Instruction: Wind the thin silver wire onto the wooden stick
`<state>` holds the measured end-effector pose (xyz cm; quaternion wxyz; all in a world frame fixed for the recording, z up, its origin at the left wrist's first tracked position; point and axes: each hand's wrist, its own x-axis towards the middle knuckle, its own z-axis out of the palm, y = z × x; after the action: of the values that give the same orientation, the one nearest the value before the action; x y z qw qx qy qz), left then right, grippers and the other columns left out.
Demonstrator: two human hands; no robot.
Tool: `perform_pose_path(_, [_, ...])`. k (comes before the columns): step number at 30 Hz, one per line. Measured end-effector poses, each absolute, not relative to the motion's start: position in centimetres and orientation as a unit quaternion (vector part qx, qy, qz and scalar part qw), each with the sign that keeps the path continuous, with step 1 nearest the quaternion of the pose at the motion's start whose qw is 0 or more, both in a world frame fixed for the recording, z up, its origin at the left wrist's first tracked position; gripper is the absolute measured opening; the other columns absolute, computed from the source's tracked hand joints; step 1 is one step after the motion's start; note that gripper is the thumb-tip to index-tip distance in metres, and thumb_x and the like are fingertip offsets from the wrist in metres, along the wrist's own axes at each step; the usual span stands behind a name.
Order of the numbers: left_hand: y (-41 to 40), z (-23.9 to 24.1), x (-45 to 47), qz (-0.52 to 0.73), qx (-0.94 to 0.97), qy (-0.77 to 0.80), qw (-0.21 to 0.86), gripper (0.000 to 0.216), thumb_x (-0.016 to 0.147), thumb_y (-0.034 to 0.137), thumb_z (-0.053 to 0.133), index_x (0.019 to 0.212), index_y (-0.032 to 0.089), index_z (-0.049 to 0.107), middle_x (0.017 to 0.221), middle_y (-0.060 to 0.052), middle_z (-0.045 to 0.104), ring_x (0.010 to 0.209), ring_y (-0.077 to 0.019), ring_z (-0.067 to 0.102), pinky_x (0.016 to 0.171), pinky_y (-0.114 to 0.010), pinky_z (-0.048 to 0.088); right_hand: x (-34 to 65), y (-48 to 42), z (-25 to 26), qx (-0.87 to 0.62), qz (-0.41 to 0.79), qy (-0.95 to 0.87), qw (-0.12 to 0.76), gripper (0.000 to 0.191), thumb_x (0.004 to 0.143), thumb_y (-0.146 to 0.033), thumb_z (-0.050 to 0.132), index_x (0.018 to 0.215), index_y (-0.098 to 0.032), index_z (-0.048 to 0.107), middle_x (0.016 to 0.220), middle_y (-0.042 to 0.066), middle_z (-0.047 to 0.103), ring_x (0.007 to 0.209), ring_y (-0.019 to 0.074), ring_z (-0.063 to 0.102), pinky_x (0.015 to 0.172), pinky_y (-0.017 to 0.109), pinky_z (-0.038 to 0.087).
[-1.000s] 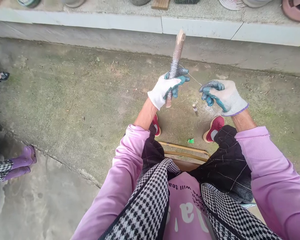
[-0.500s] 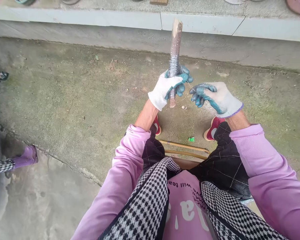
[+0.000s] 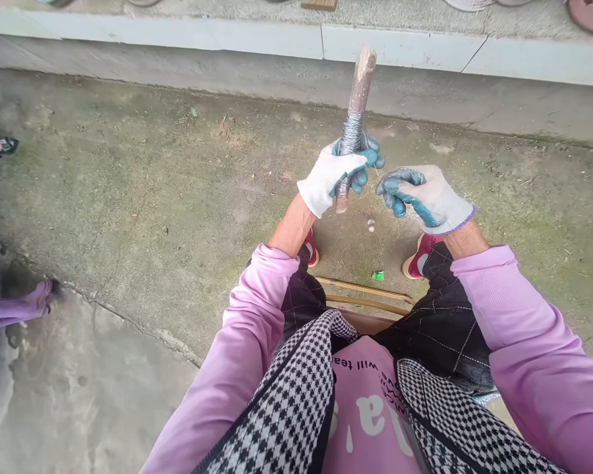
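Note:
My left hand (image 3: pixel 337 174), in a white glove with teal palm coating, is wrapped round a wooden stick (image 3: pixel 360 79) held nearly upright, tilted slightly right. Thin silvery wire (image 3: pixel 350 133) is wound in a tight coil about the stick just above that fist. My right hand (image 3: pixel 422 195), gloved the same way, hovers close to the right of the stick with its fingers curled and pinched together. The strand it held earlier is too fine to make out now. A small stub (image 3: pixel 371 225) lies on the ground below the hands.
I sit on a low wooden stool (image 3: pixel 370 306) on mossy concrete, my red shoes (image 3: pixel 420 259) planted ahead. A raised concrete ledge (image 3: pixel 400 56) with pots runs along the far side. Another person's purple boot (image 3: pixel 22 306) shows at the left edge.
My right hand has drawn in from the right toward the stick, and the taut wire strand seen a second ago no longer shows. The stick swung upright, then tilted right again.

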<state>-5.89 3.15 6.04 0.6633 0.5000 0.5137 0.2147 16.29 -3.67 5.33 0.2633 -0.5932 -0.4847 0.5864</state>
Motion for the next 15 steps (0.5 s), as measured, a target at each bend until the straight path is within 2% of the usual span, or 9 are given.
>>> perform_pose_path(4, [2.9, 5.1, -5.9, 0.243, 0.494, 0.487, 0.678, 0.017, 0.12, 0.031, 0.071, 0.133, 0.02, 0.071, 0.126, -0.01, 0.086, 0.088, -0.0154, 0.073, 0.09, -0.035, 0.067, 16.3, -3.7, 4.1, -0.601, 0.575, -0.48, 0.278, 0.024, 0.092, -0.047, 0.095, 0.087, -0.027, 0.084, 0.074, 0.006, 0.073, 0.062, 0.0222, 0.065, 0.056, 0.039, 0.06])
perform_pose_path(6, [2.9, 4.9, -5.9, 0.242, 0.49, 0.489, 0.679, 0.024, 0.114, 0.032, 0.077, 0.134, 0.019, 0.072, 0.123, -0.011, 0.087, 0.087, -0.0156, 0.075, 0.094, -0.036, 0.069, 16.2, -3.7, 3.4, -0.61, 0.559, -0.489, 0.277, 0.016, 0.091, -0.036, 0.091, 0.084, -0.025, 0.081, 0.073, 0.005, 0.071, 0.062, 0.0213, 0.063, 0.056, 0.037, 0.055])
perform_pose_path(9, [3.3, 4.7, -6.0, 0.225, 0.497, 0.524, 0.654, 0.037, 0.106, 0.027, 0.081, 0.14, 0.016, 0.072, 0.122, -0.012, 0.088, 0.09, -0.018, 0.081, 0.097, -0.04, 0.072, 16.2, -3.9, 2.5, -0.627, 0.516, -0.512, 0.279, 0.011, 0.093, -0.032, 0.079, 0.085, -0.025, 0.079, 0.073, 0.003, 0.07, 0.064, 0.021, 0.063, 0.06, 0.036, 0.052])
perform_pose_path(12, [4.2, 4.2, -6.3, 0.185, 0.54, 0.577, 0.584, 0.04, 0.107, 0.022, 0.074, 0.146, 0.015, 0.073, 0.128, -0.014, 0.088, 0.094, -0.0196, 0.084, 0.098, -0.041, 0.073, 16.4, -4.1, 2.0, -0.637, 0.459, -0.569, 0.243, 0.012, 0.099, -0.033, 0.073, 0.094, -0.026, 0.081, 0.079, 0.002, 0.076, 0.073, 0.0228, 0.07, 0.069, 0.035, 0.054])
perform_pose_path(15, [4.9, 3.4, -6.6, 0.073, 0.636, 0.629, 0.441, 0.039, 0.109, 0.02, 0.07, 0.146, 0.014, 0.078, 0.134, -0.018, 0.087, 0.115, -0.0274, 0.087, 0.111, -0.043, 0.07, 16.9, -4.4, 1.9, -0.631, 0.382, -0.656, 0.16, 0.016, 0.105, -0.033, 0.07, 0.107, -0.028, 0.085, 0.097, 0.006, 0.086, 0.091, 0.0273, 0.08, 0.082, 0.036, 0.058])
